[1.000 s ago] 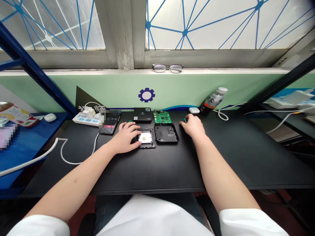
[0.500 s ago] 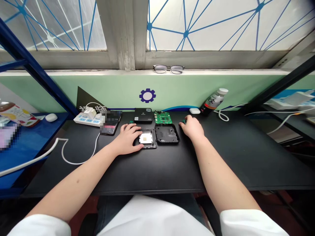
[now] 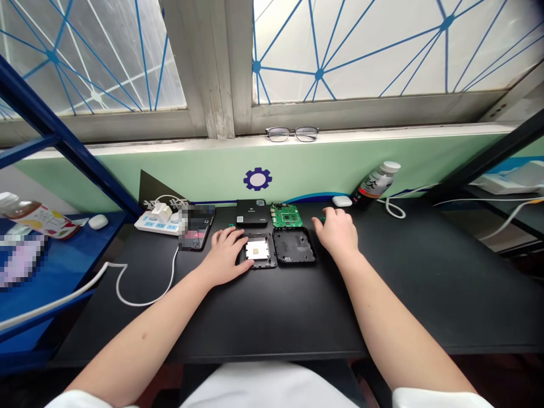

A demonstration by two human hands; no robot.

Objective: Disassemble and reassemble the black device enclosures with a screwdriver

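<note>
My left hand [image 3: 225, 255] lies with fingers spread over the left edge of a black casing half [image 3: 271, 259], which has a silvery metal plate [image 3: 257, 250] with a small tan square in it. Touching that half on the right is a hollow black casing half [image 3: 295, 246]. Behind it lies a green circuit board [image 3: 286, 216], beside a closed black box [image 3: 251, 213]. My right hand [image 3: 338, 235] rests on the desk to the right, thumb and fingers curled round a small green thing [image 3: 323, 219], mostly hidden. Another small green piece [image 3: 230, 225] shows behind my left hand.
A white power strip [image 3: 156, 224] with a charger and a phone [image 3: 199, 228] stand at the left, with a white cable [image 3: 123, 286] trailing off. At the back right are a white earbud-type case [image 3: 342, 201] and a drink bottle [image 3: 376, 184]. Glasses [image 3: 292, 134] lie on the sill.
The view has tipped upward a little, so everything sits lower in the picture. Both hands keep nearly the same places beside the casing halves.
</note>
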